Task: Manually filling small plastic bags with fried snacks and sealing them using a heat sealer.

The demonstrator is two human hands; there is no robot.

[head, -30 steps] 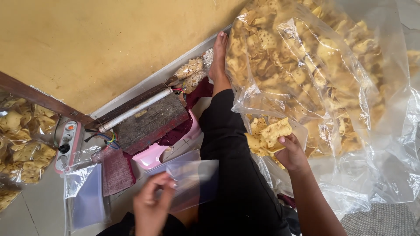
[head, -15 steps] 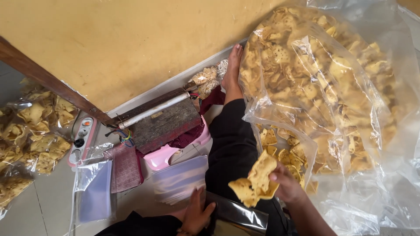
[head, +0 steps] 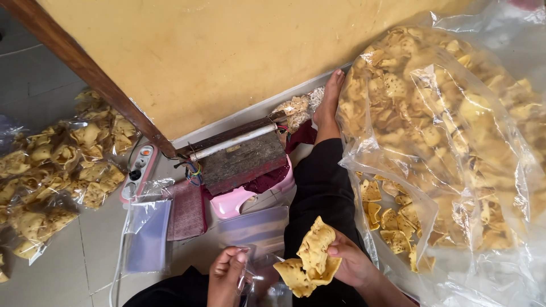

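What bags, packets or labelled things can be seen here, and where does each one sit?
Big clear plastic bag: at right on the floor, bulging with yellow crackers.
Sealed cracker packets: piled at left, clear, golden contents.
Stack of empty clear bags: flat on the floor, left of centre.
Small clear bag: pinched in the left hand.
Crackers: yellow, held in the right hand.
No signs or screens show.

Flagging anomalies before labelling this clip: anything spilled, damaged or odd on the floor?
Nothing spilled. One oddity: the sealer's coloured wires hang bare in a loose loop off the wooden block. Right hand holds crackers; left hand pinches a clear bag.
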